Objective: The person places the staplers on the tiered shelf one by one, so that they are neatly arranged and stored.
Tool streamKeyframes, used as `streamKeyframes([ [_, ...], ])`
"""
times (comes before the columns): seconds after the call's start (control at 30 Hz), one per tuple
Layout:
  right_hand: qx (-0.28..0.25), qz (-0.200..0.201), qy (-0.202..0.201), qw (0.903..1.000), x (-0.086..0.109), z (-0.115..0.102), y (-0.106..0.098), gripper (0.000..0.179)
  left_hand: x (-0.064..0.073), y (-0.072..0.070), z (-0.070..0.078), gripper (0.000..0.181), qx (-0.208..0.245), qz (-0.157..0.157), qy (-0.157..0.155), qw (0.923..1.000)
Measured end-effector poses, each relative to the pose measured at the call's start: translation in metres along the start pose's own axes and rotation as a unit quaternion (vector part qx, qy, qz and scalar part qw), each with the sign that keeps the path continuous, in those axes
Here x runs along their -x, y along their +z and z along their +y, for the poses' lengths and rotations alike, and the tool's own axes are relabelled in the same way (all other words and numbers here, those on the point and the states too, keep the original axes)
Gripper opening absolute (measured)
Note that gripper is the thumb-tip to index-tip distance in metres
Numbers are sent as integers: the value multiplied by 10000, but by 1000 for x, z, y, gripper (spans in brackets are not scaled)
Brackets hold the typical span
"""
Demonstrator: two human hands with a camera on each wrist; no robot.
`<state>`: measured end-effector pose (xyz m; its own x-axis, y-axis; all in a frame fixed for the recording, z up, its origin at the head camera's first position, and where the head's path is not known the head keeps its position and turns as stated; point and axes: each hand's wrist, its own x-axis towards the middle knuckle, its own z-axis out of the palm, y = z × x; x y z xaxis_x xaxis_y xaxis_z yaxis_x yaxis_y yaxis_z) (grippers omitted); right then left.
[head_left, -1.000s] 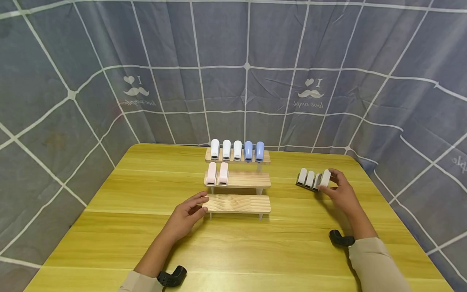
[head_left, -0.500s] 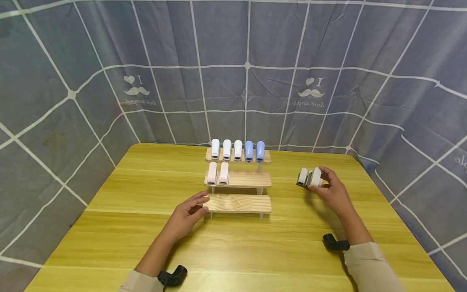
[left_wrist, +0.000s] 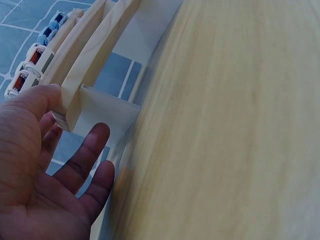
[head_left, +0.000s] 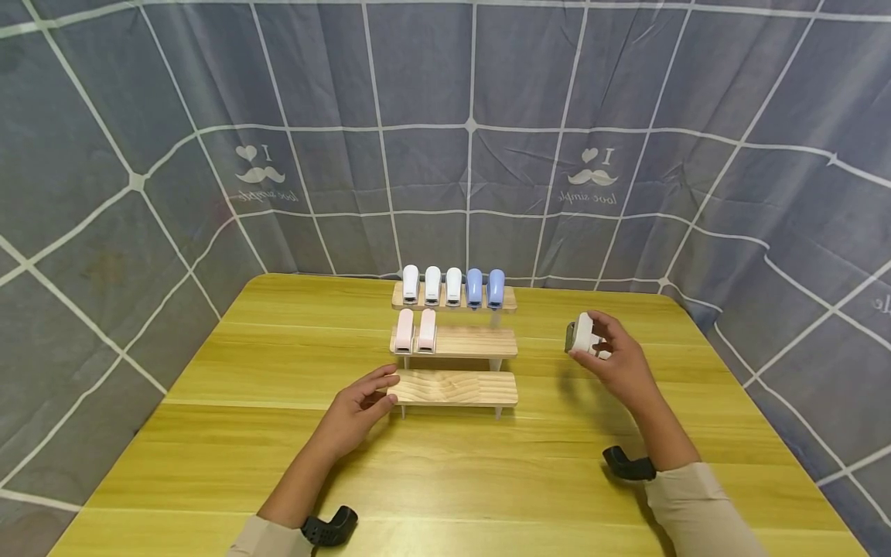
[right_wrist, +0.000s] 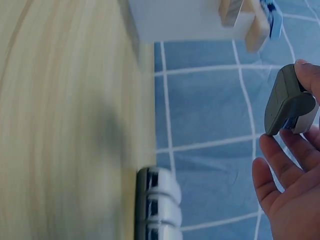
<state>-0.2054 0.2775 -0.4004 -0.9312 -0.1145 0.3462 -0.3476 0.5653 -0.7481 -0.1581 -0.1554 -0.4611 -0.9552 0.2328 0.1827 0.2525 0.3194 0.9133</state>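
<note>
My right hand (head_left: pixel 626 375) holds a small white stapler (head_left: pixel 583 333) with a dark grey base (right_wrist: pixel 281 97) above the table, between thumb and fingertips. Below it, several more white staplers (right_wrist: pixel 165 205) stand in a row on the table; the hand mostly hides them in the head view. At the middle, my left hand (head_left: pixel 353 418) pinches the left end of the lowest wooden shelf (head_left: pixel 452 388), thumb at the near corner. Two pink staplers (head_left: pixel 404 331) sit at the left of the middle shelf (head_left: pixel 476 342).
On the top shelf (head_left: pixel 510 300) stand three white staplers (head_left: pixel 432 285) and two blue staplers (head_left: pixel 475 288) side by side. Clear supports (left_wrist: pixel 110 110) hold up the boards. A grey curtain (head_left: pixel 431 170) with white lines encloses the back and sides of the yellow wooden table (head_left: pixel 445 480).
My right hand has moved left with the stapler, passing in front of the row of white staplers. My left hand has stayed at the lowest shelf.
</note>
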Motion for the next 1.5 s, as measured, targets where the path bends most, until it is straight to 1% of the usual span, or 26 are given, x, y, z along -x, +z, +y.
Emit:
streamKeyframes([
  [0.23,25,-173,-18,9998,-3,-18,12,73,0,0,1,42,13,-13,10,10000],
  [0.37,-60,-251,-79,9996,-5,-28,20,73,0,1,1,42,-14,-34,14,10000],
  [0.53,-246,-281,-289,9989,-10,-40,32,73,0,1,2,41,-45,-8,-27,10000],
  [0.67,-279,-320,-478,9980,-13,-49,43,73,0,0,3,40,-29,17,-72,10000],
  [0.87,-402,-424,-689,9959,-15,-61,58,73,1,1,2,40,16,26,-81,10000],
  [1.07,-590,-565,-900,9926,-15,-69,74,70,5,4,-1,42,33,-21,-90,10000],
  [1.2,-639,-645,-962,9912,-16,-75,84,70,5,4,0,42,65,-8,-55,10000],
  [1.5,-671,-882,-1128,9874,-24,-90,106,70,2,1,2,41,36,49,-43,10000],
])
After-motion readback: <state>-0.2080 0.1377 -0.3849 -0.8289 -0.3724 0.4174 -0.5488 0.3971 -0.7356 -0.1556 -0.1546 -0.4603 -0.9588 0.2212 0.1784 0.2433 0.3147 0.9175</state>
